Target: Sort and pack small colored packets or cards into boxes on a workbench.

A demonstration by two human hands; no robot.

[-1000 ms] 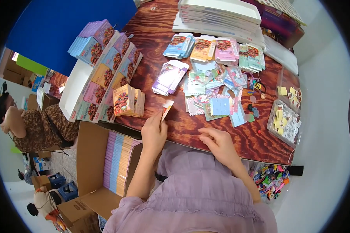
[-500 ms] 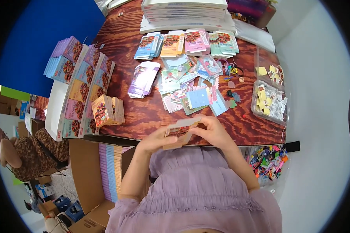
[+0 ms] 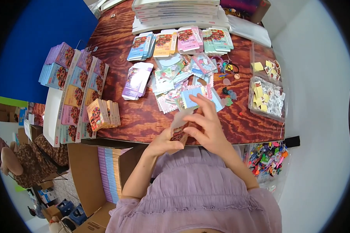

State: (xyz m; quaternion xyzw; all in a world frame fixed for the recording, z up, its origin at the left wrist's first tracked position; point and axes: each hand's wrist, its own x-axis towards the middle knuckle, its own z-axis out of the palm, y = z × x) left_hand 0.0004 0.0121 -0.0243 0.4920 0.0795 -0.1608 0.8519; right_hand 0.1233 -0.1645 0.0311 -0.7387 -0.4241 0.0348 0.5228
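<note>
My left hand grips a small printed card box near the table's front edge. The box is tilted, with a pale flap standing up at its far end. My right hand is beside it, fingers apart, its thumb and lower fingers close to the box's right side. Whether they touch it is hard to tell. Just beyond lies a loose pile of colourful cards and small packets. To the left of that pile rests a stack of flat purple boxes.
Filled yellow boxes stand at left beside white display trays. Flat blue, yellow, pink and green boxes line the back before stacked white trays. A clear container of small pieces sits at right. An open carton is below left.
My right hand has let go of the box's edge and its fingers have spread. The box has turned steeper in my left hand. The whole view has shifted slightly.
</note>
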